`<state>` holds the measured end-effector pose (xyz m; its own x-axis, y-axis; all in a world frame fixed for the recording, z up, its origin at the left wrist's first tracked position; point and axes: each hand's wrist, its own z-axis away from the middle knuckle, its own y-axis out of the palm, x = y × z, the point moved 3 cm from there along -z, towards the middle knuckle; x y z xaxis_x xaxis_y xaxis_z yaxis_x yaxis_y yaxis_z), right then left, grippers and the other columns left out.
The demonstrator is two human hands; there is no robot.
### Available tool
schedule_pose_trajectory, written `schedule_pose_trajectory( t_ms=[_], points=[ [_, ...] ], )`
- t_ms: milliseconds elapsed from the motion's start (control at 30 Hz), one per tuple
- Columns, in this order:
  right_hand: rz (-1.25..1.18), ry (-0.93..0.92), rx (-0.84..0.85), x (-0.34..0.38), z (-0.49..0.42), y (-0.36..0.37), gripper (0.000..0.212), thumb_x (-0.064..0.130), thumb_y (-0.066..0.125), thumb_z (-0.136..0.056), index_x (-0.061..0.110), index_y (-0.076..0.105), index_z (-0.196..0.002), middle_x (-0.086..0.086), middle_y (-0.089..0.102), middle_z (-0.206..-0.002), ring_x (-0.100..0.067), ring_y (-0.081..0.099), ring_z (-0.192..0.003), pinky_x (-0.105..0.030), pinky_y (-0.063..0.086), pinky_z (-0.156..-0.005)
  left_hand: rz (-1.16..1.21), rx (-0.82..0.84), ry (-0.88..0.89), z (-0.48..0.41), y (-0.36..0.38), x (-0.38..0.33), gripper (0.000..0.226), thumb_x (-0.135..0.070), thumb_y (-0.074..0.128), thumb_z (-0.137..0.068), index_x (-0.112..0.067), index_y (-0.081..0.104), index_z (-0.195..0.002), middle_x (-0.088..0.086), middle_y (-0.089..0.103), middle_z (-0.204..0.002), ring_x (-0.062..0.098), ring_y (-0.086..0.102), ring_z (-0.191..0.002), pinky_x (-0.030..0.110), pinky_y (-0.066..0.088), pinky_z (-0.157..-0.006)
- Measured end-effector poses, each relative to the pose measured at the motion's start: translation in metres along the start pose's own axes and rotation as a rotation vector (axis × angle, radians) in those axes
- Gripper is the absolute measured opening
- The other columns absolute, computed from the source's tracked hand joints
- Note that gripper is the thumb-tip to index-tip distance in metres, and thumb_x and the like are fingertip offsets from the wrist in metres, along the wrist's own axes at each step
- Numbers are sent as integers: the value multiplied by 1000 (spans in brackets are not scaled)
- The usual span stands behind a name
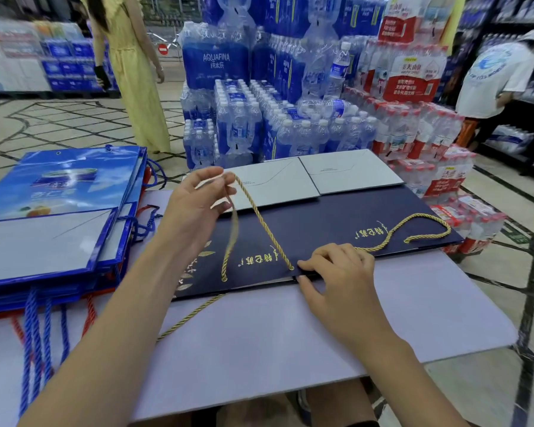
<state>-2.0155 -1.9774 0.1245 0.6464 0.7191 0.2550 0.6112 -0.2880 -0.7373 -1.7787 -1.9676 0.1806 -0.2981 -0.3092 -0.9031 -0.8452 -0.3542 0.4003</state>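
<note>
Between thumb and curled fingertips of the left hand [195, 208], a twisted gold cord handle [259, 217] is pinched and held up as a loop. Its ends are threaded through the near edge of a flat navy paper bag with gold lettering [336, 217]. That edge is gripped by the right hand [336, 272]. The bag is laid on a pale lilac board [290, 334].

"AQUAFINA 纯水乐" on the blue water pack [215, 61]; upside-down gold characters on the navy bag [336, 217].
</note>
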Motion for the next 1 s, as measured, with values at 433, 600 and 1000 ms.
schedule_pose_trajectory(
  t_ms=[433, 600, 1000],
  points=[
    [194, 300, -59, -10, -4, -8, 21, 39, 60, -82, 19, 66, -83, 1, 60, -87, -26, 52, -82, -35, 36, -71, -1599, 157, 178, -6, -12, 50, 46, -46, 49, -95, -25, 47, -136, 2, 44, -139, 24, 39, -129, 42, 34, -105],
    [285, 535, 238, -17, -20, -15, 46, 55, 50, -91, 18, 54, -119, -5, 56, -114, -28, 53, -107, -41, 36, -89, -1698, 175, 207, -5, -9, 53, 42, -48, 43, -96, -24, 51, -130, -1, 48, -137, 24, 39, -128, 42, 34, -101],
    [-515, 847, 419, -18, -79, -27, 33, 37, 65, -87, 16, 48, -67, -2, 55, -66, -21, 51, -65, -29, 37, -57, -1666, 80, 191, -5, -11, 48, 40, -43, 42, -98, -26, 43, -135, -2, 47, -138, 22, 38, -129, 40, 33, -103]
  ],
)
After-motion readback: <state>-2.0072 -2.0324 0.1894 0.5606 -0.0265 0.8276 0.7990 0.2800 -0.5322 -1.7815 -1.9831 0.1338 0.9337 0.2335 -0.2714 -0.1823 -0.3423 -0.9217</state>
